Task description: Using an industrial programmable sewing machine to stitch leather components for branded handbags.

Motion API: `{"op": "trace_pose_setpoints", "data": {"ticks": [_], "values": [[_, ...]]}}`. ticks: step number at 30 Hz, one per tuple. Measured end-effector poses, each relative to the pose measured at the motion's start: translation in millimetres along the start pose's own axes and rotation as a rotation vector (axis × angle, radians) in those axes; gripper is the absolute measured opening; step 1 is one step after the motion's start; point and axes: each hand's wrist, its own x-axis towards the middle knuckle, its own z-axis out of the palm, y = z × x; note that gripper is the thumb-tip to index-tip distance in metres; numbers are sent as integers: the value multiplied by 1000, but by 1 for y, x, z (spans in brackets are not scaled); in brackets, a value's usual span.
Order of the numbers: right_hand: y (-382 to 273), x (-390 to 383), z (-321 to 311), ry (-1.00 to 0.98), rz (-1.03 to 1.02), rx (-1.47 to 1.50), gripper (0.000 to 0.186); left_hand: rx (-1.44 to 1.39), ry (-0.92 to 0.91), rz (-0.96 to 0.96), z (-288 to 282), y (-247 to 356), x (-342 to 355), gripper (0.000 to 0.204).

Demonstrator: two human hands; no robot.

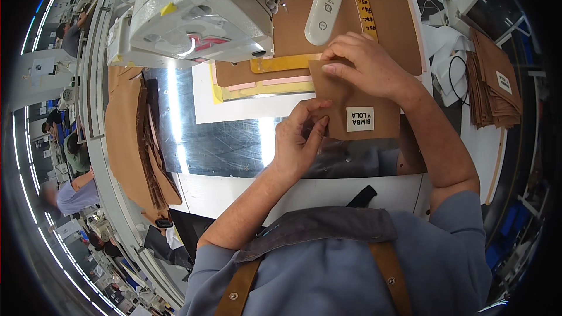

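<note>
Two hands on one brown fabric piece (351, 96) at the desk (234, 193). We note the right hand (366, 64) lying over the piece's upper edge, fingers curled down and pressing it flat, thumb side toward the sewing machine (193, 14). The left hand (298, 134) sits just below and to the left of the right one, thumb and forefinger pinched together on the piece's lower left edge, remaining fingers bent loosely. Neither hand is opened wide; both are in contact with the same piece.

The piece lies directly under the right hand and runs down past the wrist; a small white label (359, 119) is stitched on it, just right of the left fingertips. Beyond the right hand's knuckles we see a brown template with yellow and pink edging (281, 70), and a white lamp head (326, 3) hanging above it. Under the left hand the surface is a shiny metal plate (222, 140), scratched and glaring.

Well to the right of the right forearm: a stack of brown pieces (494, 82). Well to the left of the left hand: a heap of tan and dark brown fabric (137, 140) draped over the desk's edge. Farther left, other people (76, 193) sit at their own stations. Nearest us, a grey shirt with brown straps (240, 284).
</note>
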Motion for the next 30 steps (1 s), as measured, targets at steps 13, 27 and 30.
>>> {"op": "trace_pose_setpoints", "data": {"ticks": [13, 27, 30], "values": [[83, 119, 11, 66, 63, 249, 14, -128, 157, -96, -38, -19, 57, 29], [74, 146, 28, 140, 57, 98, 18, 863, 221, 364, -84, -18, 69, 42], [66, 141, 33, 146, 63, 58, 20, 1104, 165, 555, -86, -18, 77, 46]]}}
